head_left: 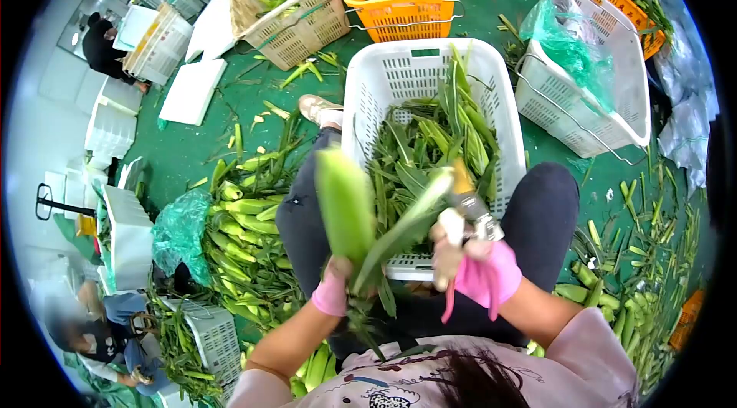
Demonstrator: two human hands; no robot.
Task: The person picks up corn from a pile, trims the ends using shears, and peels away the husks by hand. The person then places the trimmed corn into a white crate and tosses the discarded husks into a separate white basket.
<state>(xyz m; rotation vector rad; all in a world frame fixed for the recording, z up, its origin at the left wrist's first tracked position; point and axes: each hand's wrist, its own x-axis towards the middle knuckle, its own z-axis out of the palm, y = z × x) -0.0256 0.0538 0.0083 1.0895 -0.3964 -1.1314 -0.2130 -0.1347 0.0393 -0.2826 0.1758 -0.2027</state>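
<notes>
Corn ear (343,204) held near-upright by the left rim of the white crate (384,79), left hand (332,289) closed round its base, presumably leaving the husk exposed; right hand (477,262) grips pink-handled cutters (482,225); crate sits between knees (546,197), likely for easy reach.

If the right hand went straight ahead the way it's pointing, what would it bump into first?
Past the pink-handled tool in the right hand, probably the green leaves in the white crate, though how far away they lie is hard to tell.
</notes>
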